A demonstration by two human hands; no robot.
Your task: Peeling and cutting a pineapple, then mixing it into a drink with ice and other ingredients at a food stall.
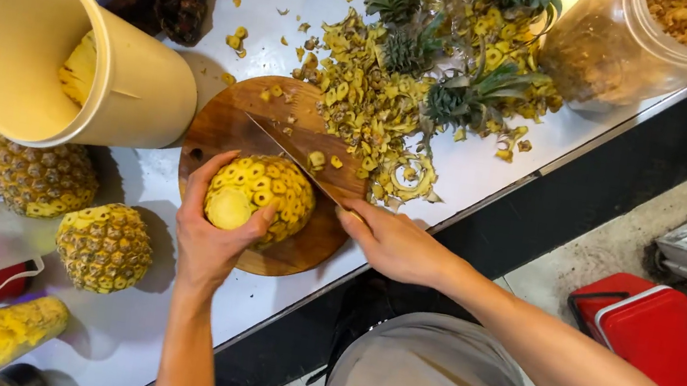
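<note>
a: head view is showing the left hand (217, 233) gripping a half-peeled pineapple (262, 195), which is lying on its side on the round wooden cutting board (223, 127) on the white bench (491, 164).
b: and the right hand (390, 243)?
a: its fingers are closing round the handle of a long knife (290, 159), the blade lying against the fruit's top side.
b: so which step is this?
a: looks like trimming off the remaining brown eyes. the next cut is calling for a shallow angle and a firm left grip, fingers staying clear of the edge.
b: anything nearby?
a: peel scraps (374, 103) beyond the board, two partly peeled pineapples (103, 244) at the left, a cream tub (66, 64) holding peeled fruit.
</note>
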